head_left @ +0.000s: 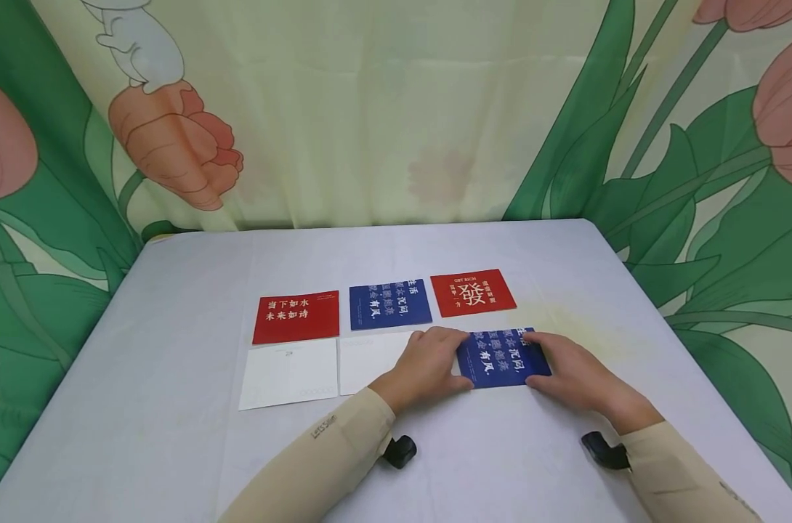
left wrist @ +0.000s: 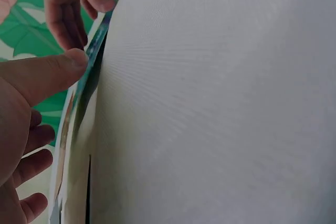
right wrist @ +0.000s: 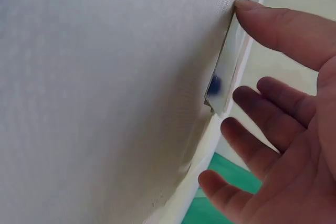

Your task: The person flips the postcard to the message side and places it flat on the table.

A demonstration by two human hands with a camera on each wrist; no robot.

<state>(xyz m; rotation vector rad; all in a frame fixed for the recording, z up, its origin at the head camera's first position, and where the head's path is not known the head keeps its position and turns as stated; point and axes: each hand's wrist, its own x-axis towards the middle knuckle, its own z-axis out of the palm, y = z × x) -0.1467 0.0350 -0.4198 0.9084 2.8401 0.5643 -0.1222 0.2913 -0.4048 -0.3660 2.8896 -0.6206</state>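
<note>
A blue postcard [head_left: 503, 358] with white lettering lies between my two hands, at the right end of the front row. My left hand [head_left: 425, 367] holds its left side, thumb by the near corner and fingers by the far one. On the opposite side my right hand [head_left: 578, 374] holds it the same way. Both wrist views show the thumbs at the card's thin edge and the other fingers spread apart. Partly under my left hand is a white card [head_left: 373, 356]. Whether the blue postcard is flat on the cloth or slightly raised, I cannot tell.
Behind, a red card [head_left: 296, 317], another blue card [head_left: 389, 305] and a red "GET RICH" card [head_left: 473, 293] form a back row. A second white card [head_left: 288, 374] lies front left. White cloth covers the table [head_left: 174, 407]; a printed curtain [head_left: 370, 109] hangs behind.
</note>
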